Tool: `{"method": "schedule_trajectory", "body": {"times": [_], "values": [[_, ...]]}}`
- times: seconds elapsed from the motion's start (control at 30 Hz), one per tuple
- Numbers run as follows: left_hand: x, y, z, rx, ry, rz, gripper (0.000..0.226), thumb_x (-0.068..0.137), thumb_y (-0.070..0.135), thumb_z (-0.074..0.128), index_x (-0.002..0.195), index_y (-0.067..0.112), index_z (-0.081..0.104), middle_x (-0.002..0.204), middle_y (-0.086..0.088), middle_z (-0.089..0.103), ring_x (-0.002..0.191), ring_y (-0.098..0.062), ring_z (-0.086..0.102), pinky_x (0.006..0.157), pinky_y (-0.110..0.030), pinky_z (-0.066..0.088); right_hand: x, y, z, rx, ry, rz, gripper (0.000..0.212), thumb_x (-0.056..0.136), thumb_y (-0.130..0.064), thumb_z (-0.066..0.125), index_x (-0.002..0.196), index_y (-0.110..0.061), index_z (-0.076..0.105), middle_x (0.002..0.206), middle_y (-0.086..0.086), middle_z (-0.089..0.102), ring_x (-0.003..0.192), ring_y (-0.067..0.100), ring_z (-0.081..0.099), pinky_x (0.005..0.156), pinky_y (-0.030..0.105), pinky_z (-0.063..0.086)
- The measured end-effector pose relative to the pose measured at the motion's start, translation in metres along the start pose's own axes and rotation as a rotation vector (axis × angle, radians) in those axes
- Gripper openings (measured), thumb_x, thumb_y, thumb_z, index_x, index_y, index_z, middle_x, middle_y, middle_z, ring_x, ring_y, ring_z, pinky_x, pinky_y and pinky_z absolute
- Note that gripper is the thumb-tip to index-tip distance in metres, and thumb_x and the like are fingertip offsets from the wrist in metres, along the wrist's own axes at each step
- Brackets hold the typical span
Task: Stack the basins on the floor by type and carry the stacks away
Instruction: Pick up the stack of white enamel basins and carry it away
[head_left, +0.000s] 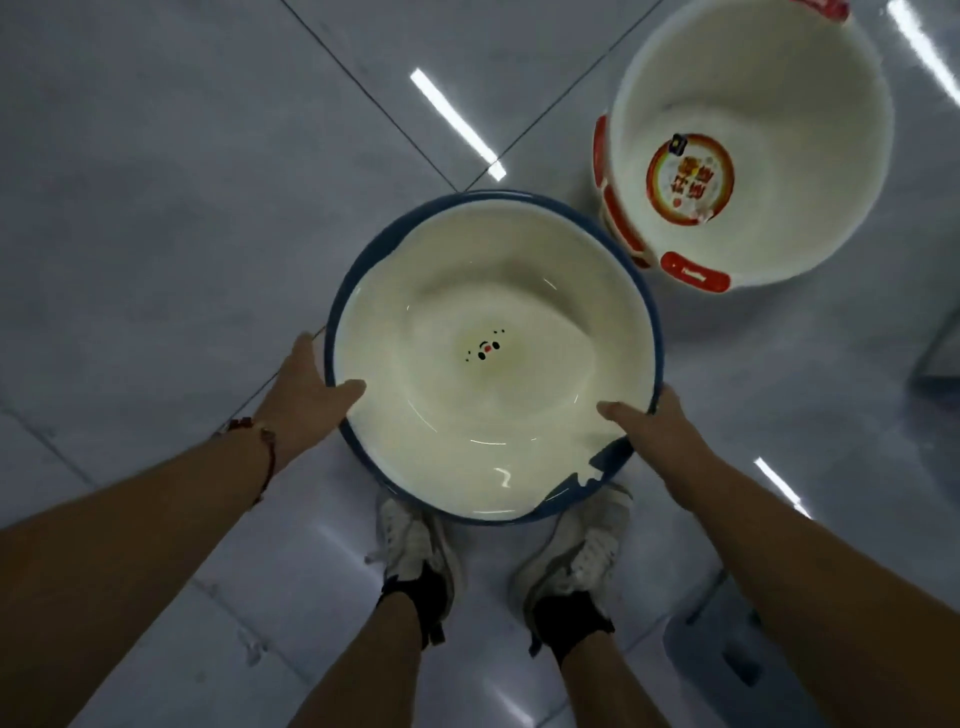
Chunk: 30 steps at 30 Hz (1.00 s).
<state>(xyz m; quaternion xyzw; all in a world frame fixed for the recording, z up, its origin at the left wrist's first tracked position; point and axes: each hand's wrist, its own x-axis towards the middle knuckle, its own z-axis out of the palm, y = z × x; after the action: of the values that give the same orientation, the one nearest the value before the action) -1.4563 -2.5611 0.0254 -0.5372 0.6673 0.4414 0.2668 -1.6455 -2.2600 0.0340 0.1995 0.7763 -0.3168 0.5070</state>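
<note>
A cream basin with a blue rim (493, 322) is in the middle of the view, above my feet. A small face print marks its bottom. My left hand (306, 395) grips its left rim, thumb inside the bowl. My right hand (654, 431) grips the right rim the same way. At the upper right stands a deeper white basin stack with red handles (779, 78) on the floor, a round red and yellow sticker on its bottom.
The floor is glossy grey tile (182, 208) with dark grout lines and light reflections. My two feet in white shoes (415, 545) stand just below the basin. A grey object (727, 644) sits at the lower right, another dark edge at the far right.
</note>
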Motion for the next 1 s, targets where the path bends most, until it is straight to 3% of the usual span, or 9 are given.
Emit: {"method": "schedule_trajectory", "body": {"times": [0.07, 0.17, 0.37, 0.53, 0.73, 0.83, 1.0], "values": [[0.025, -0.021, 0.010, -0.194, -0.101, -0.196, 0.079, 0.090, 0.040, 0.069, 0.154, 0.020, 0.028, 0.144, 0.008, 0.042, 0.122, -0.016, 0.046, 0.101, -0.033, 0.039, 0.025, 0.009, 0.007, 0.283, -0.001, 0.194, 0.050, 0.085, -0.027, 0.075, 0.127, -0.015, 0.051, 0.106, 0.008, 0.063, 0.087, 0.021, 0.062, 0.066, 0.035, 0.054], [0.039, -0.041, 0.031, -0.460, -0.244, -0.381, 0.043, 0.089, 0.043, 0.068, 0.126, 0.023, 0.061, 0.123, -0.006, 0.067, 0.113, -0.027, 0.060, 0.096, -0.043, 0.050, 0.047, 0.026, 0.007, 0.501, -0.125, 0.288, 0.035, 0.082, -0.022, 0.074, 0.116, -0.015, 0.065, 0.101, 0.016, 0.072, 0.088, 0.035, 0.071, 0.080, 0.049, 0.058], [0.035, -0.042, 0.053, -0.845, -0.203, -0.317, 0.031, 0.094, 0.025, 0.062, 0.124, 0.017, 0.065, 0.115, -0.006, 0.073, 0.105, -0.024, 0.069, 0.085, -0.037, 0.053, 0.057, 0.035, -0.003, 0.695, -0.260, 0.252, 0.028, 0.076, -0.021, 0.070, 0.102, -0.012, 0.075, 0.107, 0.014, 0.074, 0.091, 0.031, 0.073, 0.072, 0.045, 0.061], [0.015, -0.020, 0.039, -0.870, -0.197, -0.303, 0.031, 0.092, 0.030, 0.063, 0.121, 0.022, 0.067, 0.114, -0.004, 0.074, 0.107, -0.025, 0.068, 0.089, -0.042, 0.053, 0.047, 0.019, -0.008, 0.747, -0.216, 0.225, 0.029, 0.081, -0.018, 0.067, 0.110, -0.013, 0.069, 0.102, 0.011, 0.074, 0.093, 0.030, 0.071, 0.077, 0.045, 0.060], [-0.025, 0.024, -0.010, -0.835, -0.149, -0.241, 0.039, 0.090, 0.037, 0.062, 0.128, 0.025, 0.063, 0.121, -0.004, 0.071, 0.117, -0.028, 0.062, 0.102, -0.051, 0.047, 0.011, -0.041, -0.032, 0.598, -0.239, 0.226, 0.046, 0.084, -0.033, 0.067, 0.126, -0.015, 0.058, 0.127, 0.016, 0.063, 0.116, 0.035, 0.060, 0.096, 0.055, 0.049], [-0.056, 0.045, -0.038, -0.804, -0.160, -0.238, 0.045, 0.086, 0.041, 0.066, 0.129, 0.026, 0.062, 0.126, -0.006, 0.068, 0.119, -0.029, 0.061, 0.103, -0.050, 0.047, -0.029, -0.070, -0.048, 0.546, -0.225, 0.271, 0.061, 0.075, -0.040, 0.073, 0.128, -0.014, 0.055, 0.121, 0.016, 0.058, 0.108, 0.033, 0.059, 0.090, 0.056, 0.049], [-0.148, 0.092, -0.087, -0.784, -0.213, -0.205, 0.058, 0.076, 0.044, 0.072, 0.130, 0.026, 0.061, 0.120, -0.005, 0.071, 0.115, -0.028, 0.063, 0.088, -0.043, 0.052, -0.140, -0.115, -0.101, 0.543, -0.165, 0.325, 0.056, 0.074, -0.040, 0.075, 0.116, -0.010, 0.054, 0.104, 0.016, 0.052, 0.090, 0.033, 0.058, 0.069, 0.049, 0.056]]}}
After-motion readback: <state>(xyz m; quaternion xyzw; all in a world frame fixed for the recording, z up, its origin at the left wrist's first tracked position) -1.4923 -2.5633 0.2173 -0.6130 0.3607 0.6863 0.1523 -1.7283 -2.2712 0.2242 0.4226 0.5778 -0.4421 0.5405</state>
